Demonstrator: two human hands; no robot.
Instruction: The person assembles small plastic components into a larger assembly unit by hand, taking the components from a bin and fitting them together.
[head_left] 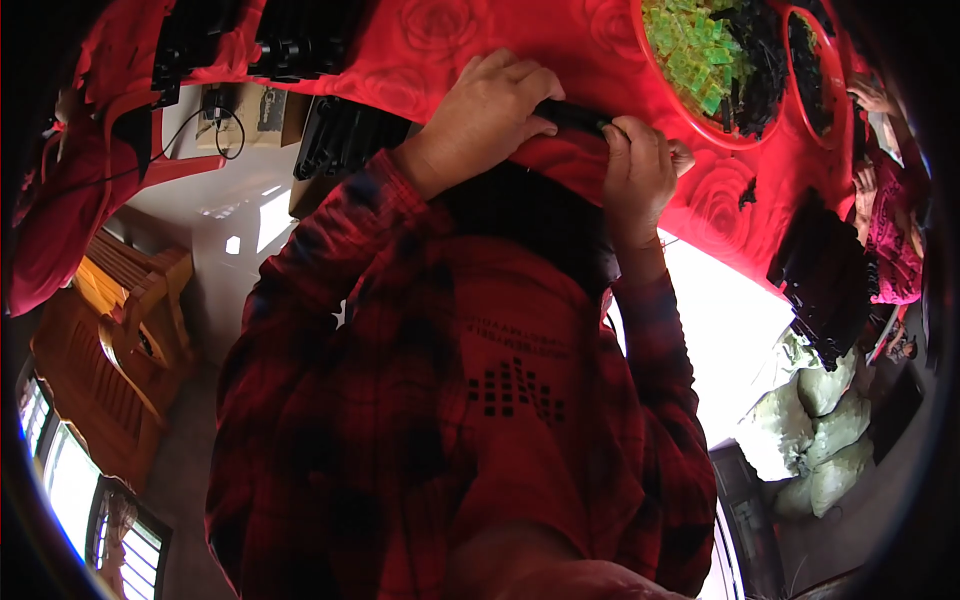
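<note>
At the near edge of the red table, both my hands grip a slim black strip-shaped piece. My left hand closes on its left end, with thumb and fingers pinched together. At the other end, my right hand pinches the piece between thumb and fingers. A small greenish spot shows near the right fingertips, too small to make out. Beyond my right hand stands a red basin of small bright green translucent pieces and black bits. Beside it is a second red basin with black bits inside.
A rose-patterned red cloth covers the table. Black pieces lie in stacks at the far left and in a pile at the right edge. A box of black pieces stands below left. Pale sacks and other people flank the table.
</note>
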